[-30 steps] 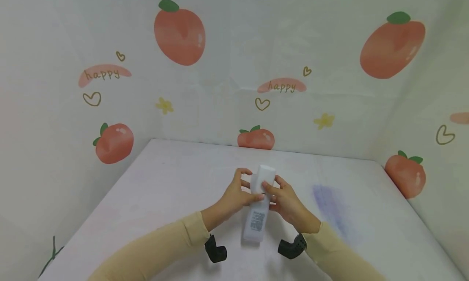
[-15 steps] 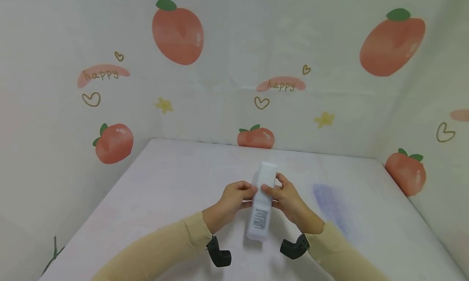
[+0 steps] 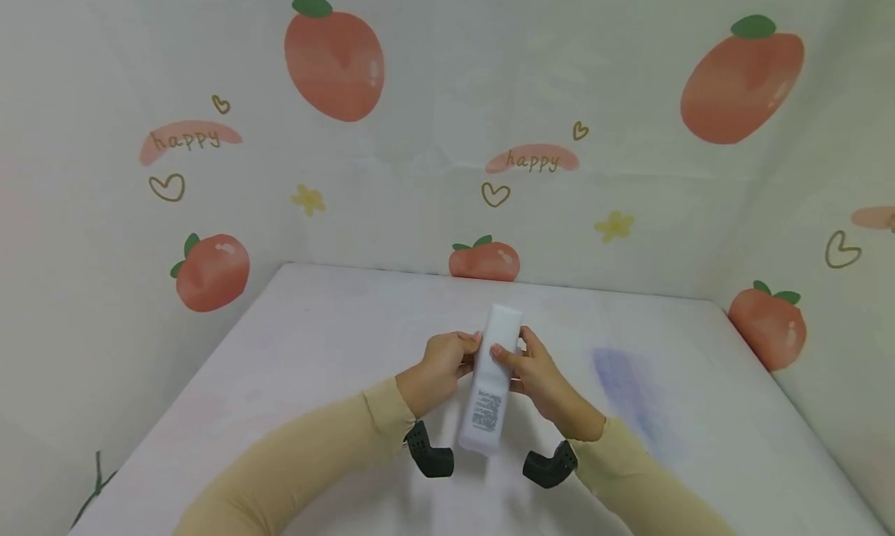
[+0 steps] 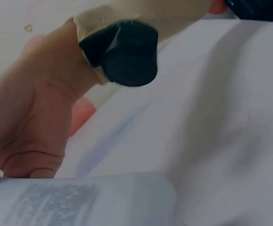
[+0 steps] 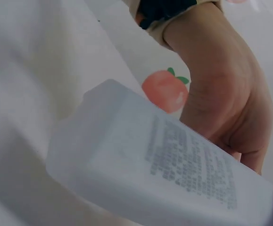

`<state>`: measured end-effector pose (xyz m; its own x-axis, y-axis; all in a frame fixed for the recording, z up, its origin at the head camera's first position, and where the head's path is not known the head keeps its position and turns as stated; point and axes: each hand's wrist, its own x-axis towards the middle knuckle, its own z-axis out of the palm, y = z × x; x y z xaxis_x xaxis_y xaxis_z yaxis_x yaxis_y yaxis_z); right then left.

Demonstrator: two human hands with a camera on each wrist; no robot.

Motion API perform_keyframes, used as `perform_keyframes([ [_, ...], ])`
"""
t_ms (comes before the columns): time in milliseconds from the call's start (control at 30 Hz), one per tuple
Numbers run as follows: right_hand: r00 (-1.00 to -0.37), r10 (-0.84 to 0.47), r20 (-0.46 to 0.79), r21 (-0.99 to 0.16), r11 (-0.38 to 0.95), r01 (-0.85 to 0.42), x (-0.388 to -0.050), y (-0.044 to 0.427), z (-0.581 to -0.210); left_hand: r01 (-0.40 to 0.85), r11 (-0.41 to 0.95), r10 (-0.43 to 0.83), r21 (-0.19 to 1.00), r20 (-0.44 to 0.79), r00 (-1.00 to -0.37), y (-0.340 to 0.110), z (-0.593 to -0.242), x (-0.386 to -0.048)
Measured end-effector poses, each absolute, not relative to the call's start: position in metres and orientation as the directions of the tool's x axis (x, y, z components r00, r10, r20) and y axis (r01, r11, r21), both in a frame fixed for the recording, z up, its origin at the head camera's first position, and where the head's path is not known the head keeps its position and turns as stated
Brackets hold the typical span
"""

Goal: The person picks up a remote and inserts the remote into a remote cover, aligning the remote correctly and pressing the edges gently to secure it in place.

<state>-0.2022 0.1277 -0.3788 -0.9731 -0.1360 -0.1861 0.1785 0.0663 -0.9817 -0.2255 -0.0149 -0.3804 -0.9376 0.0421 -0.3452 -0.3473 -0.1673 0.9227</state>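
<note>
A white bottle with a block of small grey print on its lower face is held at a slant above the table, its printed end nearest me. My left hand pinches its left edge with curled fingers. From the right side, my right hand grips it, thumb lying on the upper face and fingers behind. In the left wrist view the bottle crosses the bottom, with the right hand beyond it. The right wrist view has the bottle close up, the left hand behind it.
The white tabletop bears a purple smudge on the right. A white sheet printed with peaches walls the back and sides. Black wrist camera mounts hang under both cuffs. A green stem-like shape shows at lower left.
My left hand's spread fingers have drawn in to a pinch on the bottle's left edge. The bottle has shifted and turned slightly, while the right hand keeps its grip.
</note>
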Motion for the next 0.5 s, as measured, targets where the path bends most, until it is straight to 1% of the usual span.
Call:
perform_keyframes([
  [233,-0.967,-0.138,-0.213,-0.976,0.071,0.205,-0.199,0.124,-0.386,-0.41,-0.186,0.033,0.893,-0.411,-0.911,-0.015,-0.383,-0.236],
  [433,-0.965,-0.145,-0.218,-0.975,0.064,0.211,-0.197,0.121,-0.39,-0.438,-0.277,0.022,0.855,-0.45,-0.893,-0.013,-0.383,-0.235],
  [500,-0.965,-0.141,-0.223,-0.975,0.058,0.216,-0.197,0.123,-0.39,-0.438,-0.287,0.032,0.852,-0.449,-0.893,-0.011,-0.384,-0.233],
])
